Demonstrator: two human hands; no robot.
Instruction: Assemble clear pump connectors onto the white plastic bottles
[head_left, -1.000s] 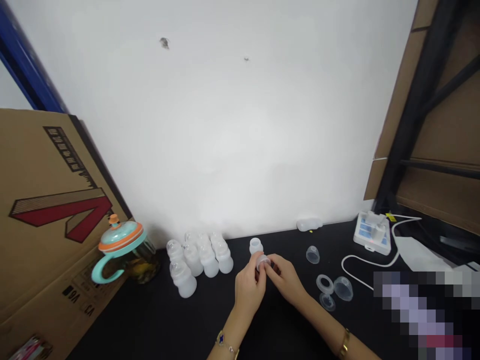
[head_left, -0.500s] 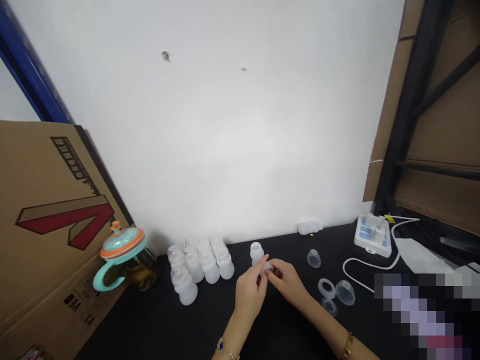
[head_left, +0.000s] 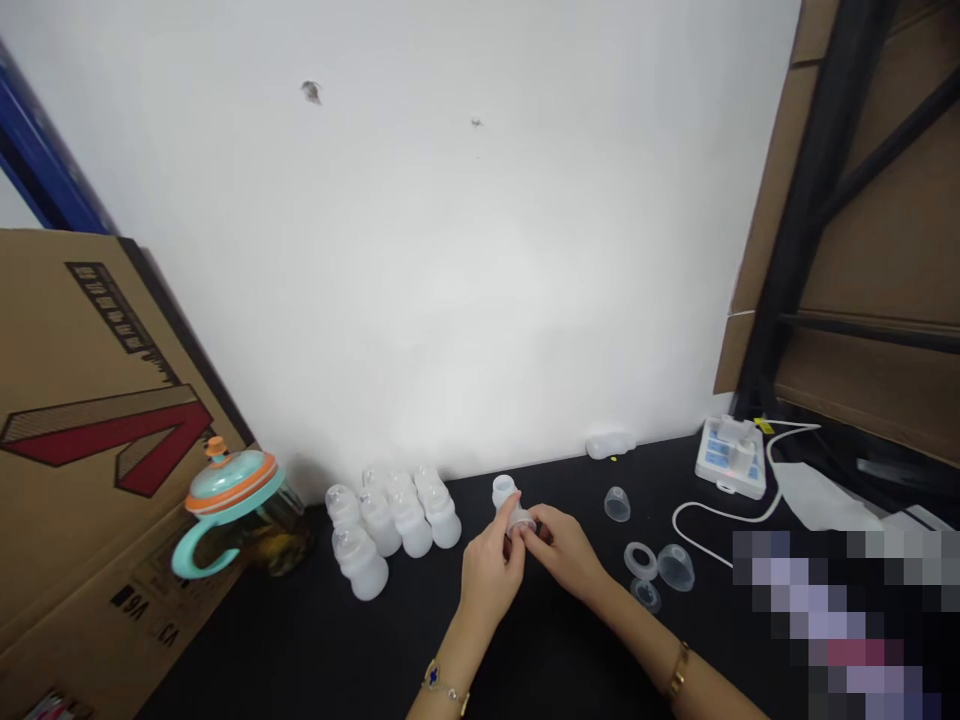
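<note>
My left hand [head_left: 491,565] and my right hand [head_left: 566,550] meet over the table. Their fingertips are closed on a small round translucent baby bottle top [head_left: 521,519], partly covered by the fingers. An open white baby bottle [head_left: 503,488] stands upright just behind my left fingers, without a top. To the right of my right hand lie a translucent ring [head_left: 640,548], a thin clear disc [head_left: 645,596] and a domed clear cap [head_left: 676,568]. Another domed cap [head_left: 617,505] lies farther back.
Several white baby bottles with clear caps [head_left: 360,565] stand at left. Beyond them are a teal-lidded jug [head_left: 232,500] and a cardboard box [head_left: 82,360]. At right are a power strip [head_left: 731,458], a white cable [head_left: 690,508] and a white sheet [head_left: 821,497]. A white wall [head_left: 480,250] rises behind the table.
The view has shifted slightly, so everything sits a little farther left. The bottle top has turned between my fingers, showing more of its rim. Both hands still grip it.
</note>
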